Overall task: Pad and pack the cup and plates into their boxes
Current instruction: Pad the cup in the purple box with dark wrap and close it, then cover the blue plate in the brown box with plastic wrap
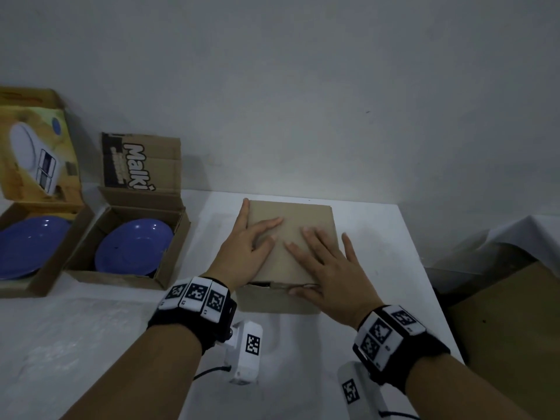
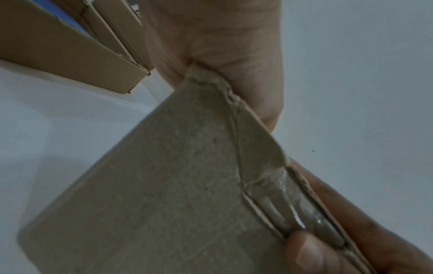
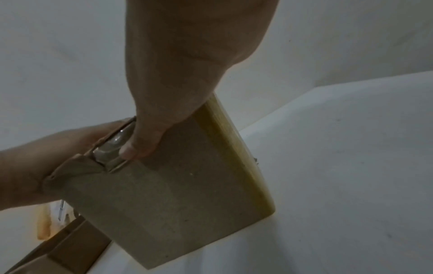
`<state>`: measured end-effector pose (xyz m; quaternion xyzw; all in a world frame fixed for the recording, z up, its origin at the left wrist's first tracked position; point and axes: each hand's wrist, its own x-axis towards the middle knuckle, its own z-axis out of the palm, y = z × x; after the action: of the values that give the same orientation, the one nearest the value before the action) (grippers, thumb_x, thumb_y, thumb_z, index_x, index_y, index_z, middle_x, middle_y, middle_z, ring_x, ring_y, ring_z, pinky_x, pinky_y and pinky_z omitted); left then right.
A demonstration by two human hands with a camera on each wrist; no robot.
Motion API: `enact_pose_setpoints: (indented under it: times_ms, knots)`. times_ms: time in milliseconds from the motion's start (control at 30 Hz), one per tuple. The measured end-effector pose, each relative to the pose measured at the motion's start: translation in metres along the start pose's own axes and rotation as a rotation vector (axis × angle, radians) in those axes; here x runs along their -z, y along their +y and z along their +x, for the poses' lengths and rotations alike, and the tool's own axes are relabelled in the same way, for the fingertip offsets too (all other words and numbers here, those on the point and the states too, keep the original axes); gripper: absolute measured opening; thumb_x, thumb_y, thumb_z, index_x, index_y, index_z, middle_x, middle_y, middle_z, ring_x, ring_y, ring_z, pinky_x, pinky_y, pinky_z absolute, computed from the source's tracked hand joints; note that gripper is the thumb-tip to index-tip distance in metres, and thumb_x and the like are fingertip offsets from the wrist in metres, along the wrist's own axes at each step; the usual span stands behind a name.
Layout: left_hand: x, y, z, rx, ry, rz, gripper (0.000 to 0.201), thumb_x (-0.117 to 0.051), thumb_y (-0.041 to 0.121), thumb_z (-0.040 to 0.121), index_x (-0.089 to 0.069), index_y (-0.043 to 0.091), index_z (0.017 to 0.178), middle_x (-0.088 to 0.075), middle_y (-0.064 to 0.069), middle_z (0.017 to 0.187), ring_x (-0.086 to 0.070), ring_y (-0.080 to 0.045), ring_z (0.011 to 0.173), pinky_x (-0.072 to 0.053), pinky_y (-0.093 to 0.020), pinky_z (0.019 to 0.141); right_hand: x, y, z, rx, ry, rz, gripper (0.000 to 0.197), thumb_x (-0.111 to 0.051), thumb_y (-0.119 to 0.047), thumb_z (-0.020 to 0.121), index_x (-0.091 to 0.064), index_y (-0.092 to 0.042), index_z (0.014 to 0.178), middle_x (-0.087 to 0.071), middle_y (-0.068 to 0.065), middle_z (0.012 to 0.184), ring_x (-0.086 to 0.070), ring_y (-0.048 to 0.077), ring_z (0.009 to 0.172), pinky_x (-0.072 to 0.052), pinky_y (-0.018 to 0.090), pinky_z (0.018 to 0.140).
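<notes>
Head view: left hand (image 1: 242,253) and right hand (image 1: 325,262), fingers flat and spread, press the lid of the plain brown cardboard box (image 1: 291,237) on the white tabletop (image 1: 91,344); probably light, thin card, crushable, so hold by the sides; two blue plates (image 1: 133,247) sit in open boxes at left. Left wrist: creased flap, thumb at seam. Right wrist: grey wall (image 3: 70,55) close behind.

A plain brown cardboard box (image 3: 182,200) is seen standing on the white table (image 3: 339,185). The right hand (image 3: 187,61) is laid over its top, with the thumb (image 3: 143,140) pressed against the front edge of the lid. The left hand (image 3: 35,163) is placed at the box's other top corner, where the flap (image 3: 72,168) is crumpled. A glossy clear object, not identifiable, is visible in the gap beneath the lid. Part of another cardboard box (image 3: 61,250) is seen at the lower left.
</notes>
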<state>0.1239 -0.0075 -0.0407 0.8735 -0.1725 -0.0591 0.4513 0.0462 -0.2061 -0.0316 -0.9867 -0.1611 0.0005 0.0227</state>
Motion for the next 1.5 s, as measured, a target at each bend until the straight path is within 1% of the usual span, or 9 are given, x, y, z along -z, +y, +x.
enact_pose_setpoints:
  times_ms: [200,367,500,700,900,1067,1167,1333,1500]
  knots:
    - [0.0,0.002,-0.009,0.008,0.087,0.036,0.032,-0.047,0.039,0.095,-0.053,0.049,0.125,-0.006,0.01,0.159,-0.027,-0.007,0.139,-0.027,-0.019,0.106,0.001,0.001,-0.003,0.024,0.012,-0.007,0.071,-0.008,-0.069,0.089,-0.013,-0.033,0.15,-0.014,0.003,0.159,-0.01,0.024,0.146,-0.002,0.056,0.115]
    - [0.025,-0.017,-0.03,-0.004,0.087,0.01,0.036,-0.052,0.036,0.094,-0.052,0.04,0.129,-0.039,0.004,0.148,-0.037,-0.006,0.135,-0.035,-0.033,0.111,0.009,-0.014,-0.004,-0.024,0.028,-0.038,0.066,-0.008,-0.067,0.092,-0.022,-0.033,0.148,-0.022,0.005,0.156,-0.02,0.025,0.145,0.003,0.061,0.11]
    - [0.086,-0.057,-0.047,0.083,0.291,0.145,0.034,-0.056,0.025,0.093,-0.056,0.02,0.127,-0.058,-0.001,0.129,-0.052,-0.018,0.12,-0.036,-0.022,0.098,0.017,-0.083,0.015,0.095,0.11,0.032,0.06,-0.017,-0.062,0.095,-0.045,-0.027,0.135,-0.045,0.009,0.144,-0.036,0.027,0.136,-0.012,0.061,0.108]
    - [0.188,-0.15,-0.074,0.286,0.274,0.355,0.029,-0.057,0.015,0.09,-0.061,0.013,0.118,-0.055,-0.013,0.129,-0.051,-0.033,0.118,-0.043,-0.041,0.098,-0.006,-0.202,0.083,0.041,-0.01,0.203,0.062,-0.009,-0.057,0.097,-0.058,-0.029,0.121,-0.059,0.006,0.129,-0.06,0.024,0.113,-0.039,0.048,0.1]
    - [0.227,-0.196,-0.093,0.243,0.116,0.25,0.036,-0.053,0.013,0.094,-0.054,0.016,0.13,-0.049,-0.008,0.14,-0.048,-0.029,0.126,-0.039,-0.034,0.098,-0.035,-0.255,0.124,-0.227,-0.259,0.138,0.052,-0.021,-0.055,0.097,-0.023,-0.037,0.146,-0.006,0.001,0.16,-0.03,0.027,0.137,-0.022,0.048,0.11]
    - [0.225,-0.212,-0.102,0.175,0.126,0.142,0.024,-0.061,0.018,0.089,-0.068,0.018,0.112,-0.05,-0.002,0.141,-0.057,-0.016,0.118,-0.045,-0.026,0.093,-0.043,-0.264,0.122,-0.343,-0.233,0.06,0.068,-0.011,-0.062,0.087,-0.039,-0.029,0.14,-0.025,0.008,0.155,-0.042,0.029,0.129,-0.03,0.05,0.103]
    - [0.223,-0.213,-0.106,0.146,0.157,0.128,0.011,-0.064,0.019,0.087,-0.072,0.016,0.094,-0.05,-0.001,0.14,-0.062,-0.014,0.109,-0.043,-0.021,0.085,-0.039,-0.281,0.116,-0.269,-0.016,0.131,0.062,-0.03,-0.066,0.083,-0.05,-0.023,0.124,-0.051,0.008,0.125,-0.053,0.03,0.107,-0.042,0.043,0.086]
    - [0.225,-0.219,-0.109,0.139,0.131,0.1,0.016,-0.062,0.026,0.088,-0.065,0.018,0.074,-0.043,0.009,0.144,-0.064,-0.015,0.104,-0.04,-0.02,0.077,-0.055,-0.311,0.105,-0.127,-0.37,0.186,0.072,-0.054,-0.069,0.074,-0.034,-0.031,0.131,-0.042,-0.002,0.123,-0.04,0.021,0.115,-0.035,0.037,0.094]
    - [0.225,-0.223,-0.109,0.153,0.132,0.098,0.023,-0.062,0.028,0.088,-0.055,0.022,0.067,-0.042,0.009,0.145,-0.066,-0.02,0.087,-0.038,-0.02,0.068,-0.055,-0.309,0.11,-0.088,-0.222,0.273,0.024,-0.055,-0.034,0.089,-0.051,-0.021,0.108,-0.054,-0.001,0.107,-0.047,0.021,0.103,-0.036,0.03,0.082]
